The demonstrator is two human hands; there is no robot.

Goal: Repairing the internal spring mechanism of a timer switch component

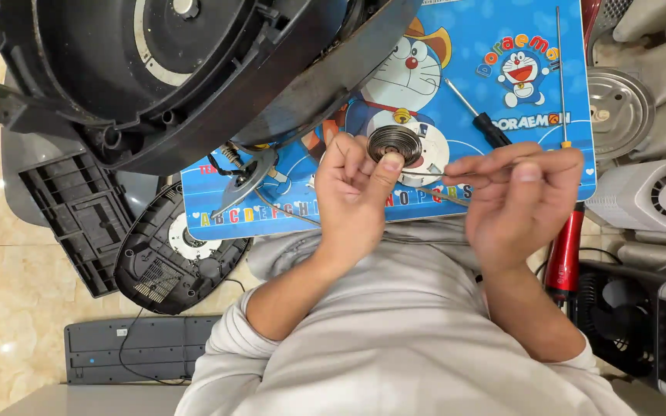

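My left hand (356,192) pinches a coiled flat metal spring (393,142) between thumb and fingers, just above a white round disc (433,154) on the blue cartoon board (502,115). My right hand (514,196) holds the loose thin end of the spring strip (435,192), fingers pinched together. Both hands hover over the near edge of the board, close to my grey-sleeved body.
A large black round appliance housing (179,69) lies at top left. A black-handled screwdriver (481,115) and a thin long rod (561,69) rest on the board. Black plastic covers (171,254) and a grey panel (140,350) sit on the floor left; a red-handled tool (566,254) and fan parts right.
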